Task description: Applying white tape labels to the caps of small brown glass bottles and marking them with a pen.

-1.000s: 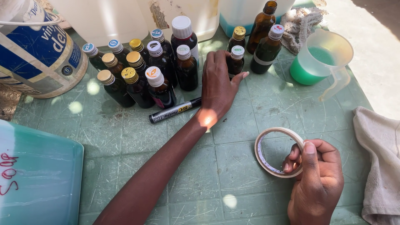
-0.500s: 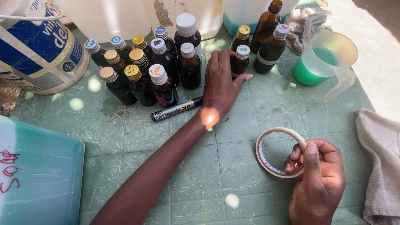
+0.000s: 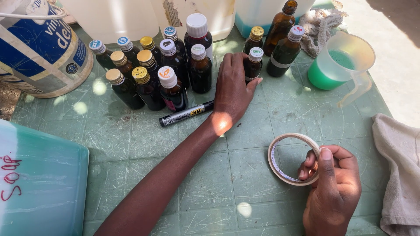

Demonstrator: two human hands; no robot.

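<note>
Dark liquid fills the capped brown bottles (image 3: 148, 74); the jug (image 3: 339, 63) holds green liquid. My left hand (image 3: 232, 94) lies flat on the table (image 3: 210, 183), fingers touching a small bottle (image 3: 253, 63). My right hand (image 3: 332, 192) grips the tape roll (image 3: 288, 157), well apart. A marker (image 3: 186, 114) lies beside my left wrist.
</note>
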